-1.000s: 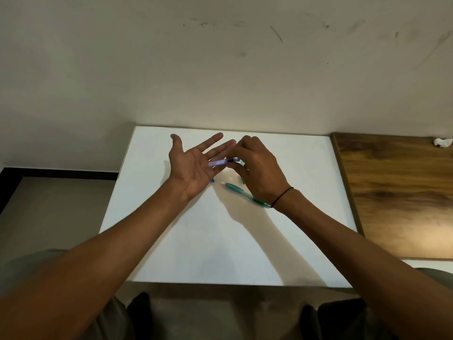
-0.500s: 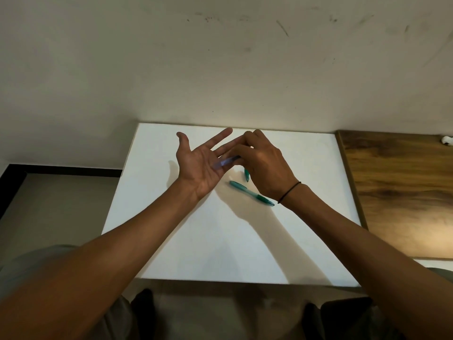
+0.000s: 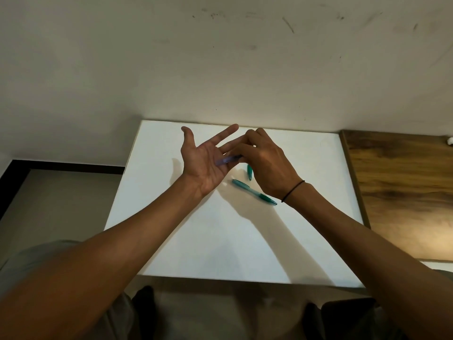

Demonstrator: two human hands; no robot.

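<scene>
pen (image 3: 226, 160), blue, blurred, in right hand (image 3: 268, 165) over palm of left hand (image 3: 204, 165)

held pen (image 3: 228, 160): lying across the left hand (image 3: 203, 165)'s palm, right hand (image 3: 267, 168) pinching its end.
nearer pen (image 3: 253, 192): lying on the table (image 3: 220, 241), under the right hand's wrist.
farther pen (image 3: 249, 171): lying just behind it.

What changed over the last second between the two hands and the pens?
The right hand, pinching the pale blue pen, tilted it from level across the left fingers to slanting down toward the palm. More of the second green pen now shows beside the right hand. The left hand stayed open, palm up; the long green pen stayed on the white table.
</scene>
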